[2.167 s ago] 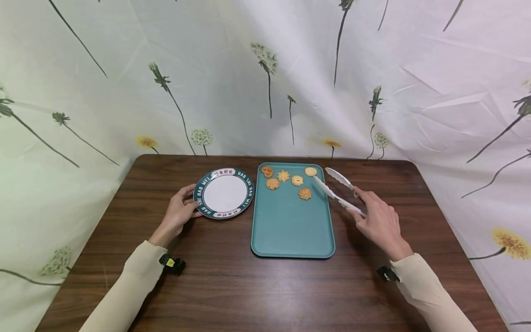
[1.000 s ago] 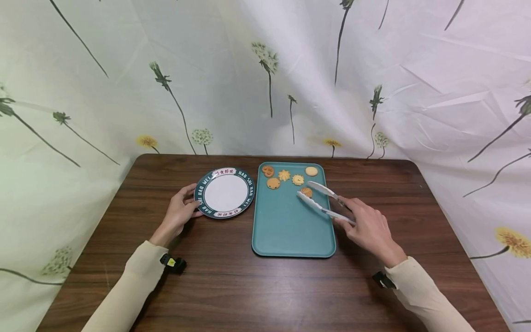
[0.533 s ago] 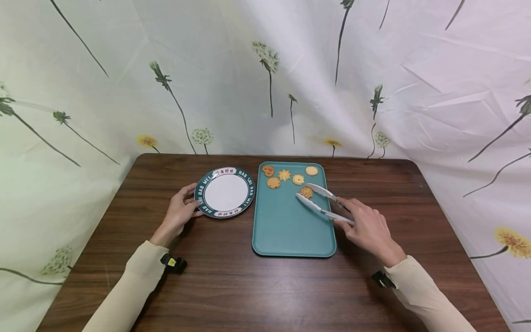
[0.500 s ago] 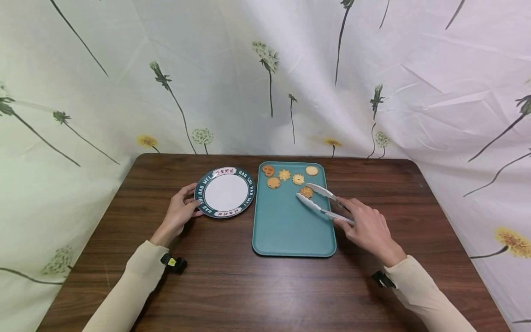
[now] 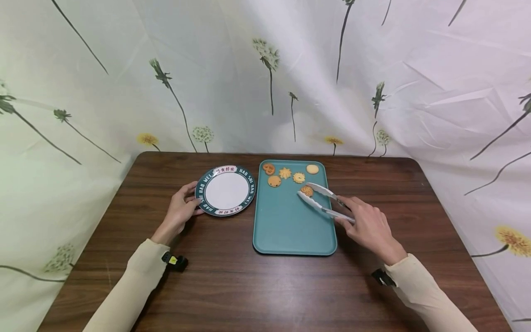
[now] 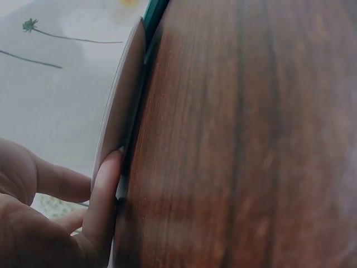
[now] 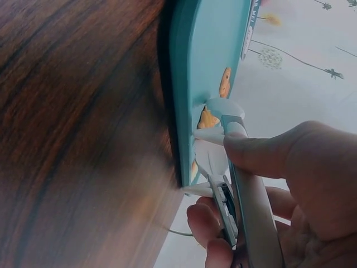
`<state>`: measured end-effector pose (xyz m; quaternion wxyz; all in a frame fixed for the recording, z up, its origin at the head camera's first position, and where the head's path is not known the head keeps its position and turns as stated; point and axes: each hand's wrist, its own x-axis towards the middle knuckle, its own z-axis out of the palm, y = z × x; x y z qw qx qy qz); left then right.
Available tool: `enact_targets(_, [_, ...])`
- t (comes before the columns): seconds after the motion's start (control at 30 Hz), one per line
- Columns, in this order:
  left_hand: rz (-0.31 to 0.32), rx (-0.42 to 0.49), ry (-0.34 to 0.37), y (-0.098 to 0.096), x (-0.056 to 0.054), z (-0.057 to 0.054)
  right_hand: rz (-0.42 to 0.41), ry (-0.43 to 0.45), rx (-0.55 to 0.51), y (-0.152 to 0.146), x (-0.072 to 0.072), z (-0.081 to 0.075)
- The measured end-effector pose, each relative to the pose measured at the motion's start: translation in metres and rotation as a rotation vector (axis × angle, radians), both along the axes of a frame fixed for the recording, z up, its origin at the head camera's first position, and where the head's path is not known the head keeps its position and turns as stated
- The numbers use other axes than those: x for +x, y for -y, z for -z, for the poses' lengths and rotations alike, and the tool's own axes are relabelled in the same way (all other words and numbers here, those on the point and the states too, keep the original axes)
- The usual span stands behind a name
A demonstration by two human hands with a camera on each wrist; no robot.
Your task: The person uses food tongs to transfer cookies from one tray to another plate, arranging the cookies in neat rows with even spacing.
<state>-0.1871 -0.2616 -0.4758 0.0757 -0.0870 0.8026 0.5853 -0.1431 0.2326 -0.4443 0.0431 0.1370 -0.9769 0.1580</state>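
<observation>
My left hand (image 5: 179,210) pinches the left rim of a white round plate (image 5: 227,191) with a dark green lettered border. In the left wrist view, fingers (image 6: 106,178) lie against the plate's underside. My right hand (image 5: 369,226) grips metal tongs (image 5: 327,210) with whitish tips. Their spread arms stand on either side of a swirl cookie (image 5: 307,191) on the teal tray (image 5: 294,230); whether both tips touch it I cannot tell. The right wrist view shows the thumb on one arm of the tongs (image 7: 254,212) and fingertips at the other.
Other cookies lie at the tray's far end: a pretzel-shaped one (image 5: 268,168), a star-shaped one (image 5: 285,173), a scalloped one (image 5: 299,177), a round dotted one (image 5: 274,181) and a plain pale one (image 5: 312,169). The brown wooden table (image 5: 249,290) meets a flower-printed cloth (image 5: 232,92) behind.
Over two seconds, the right hand has brought the tongs left and nearer, from beside the plain pale cookie to around the swirl cookie. Lately they have barely moved. The left hand stays on the plate.
</observation>
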Motion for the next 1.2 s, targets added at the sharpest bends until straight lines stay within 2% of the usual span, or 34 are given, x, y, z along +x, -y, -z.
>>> enact_targets(0.7, [-0.008,-0.003,0.001,0.0005,0.0008,-0.0008,0.010,-0.003,0.006,0.0022,0.0011,0.0012])
enact_targets(1.2, [-0.004,-0.005,-0.009,-0.0002,0.0003,0.0011,0.003,-0.047,-0.001,0.0021,0.0012,0.0012])
